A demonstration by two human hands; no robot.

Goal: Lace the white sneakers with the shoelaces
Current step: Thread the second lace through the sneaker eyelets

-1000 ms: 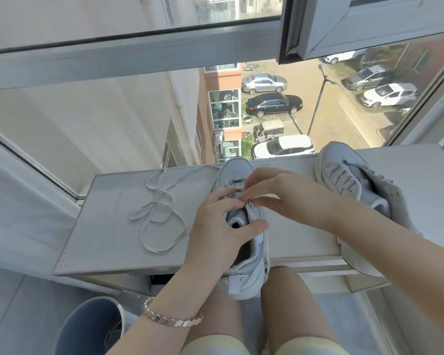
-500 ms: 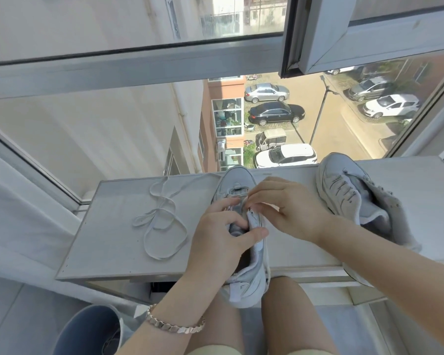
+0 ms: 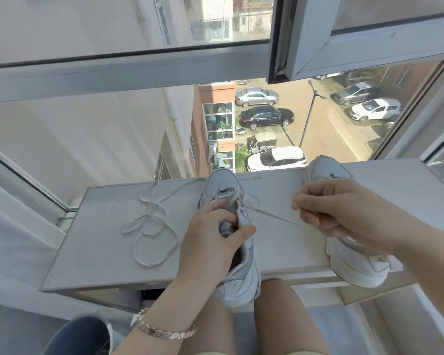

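A white sneaker (image 3: pixel 222 183) is lying on the grey window sill (image 3: pixel 100 247), toe pointing out toward the glass and heel hanging over the near edge above the person's knees. The left hand (image 3: pixel 210 242) is gripping it around the collar, fingers curled over the tongue and thumb pressing on the right side. A lace (image 3: pixel 272 214) is running taut from the upper eyelets to the right hand (image 3: pixel 328 211), which is pinching it between curled fingers. The pinch itself is hidden, so it is probably the lace's end but I cannot be sure.

The second sneaker (image 3: pixel 354 265) is sitting on the sill behind and under the right hand, partly covered by it. A spare lace (image 3: pixel 153 207) is lying in loose loops on the sill, left of the held sneaker. A bracelet (image 3: pixel 164 331) is sitting on the left wrist.
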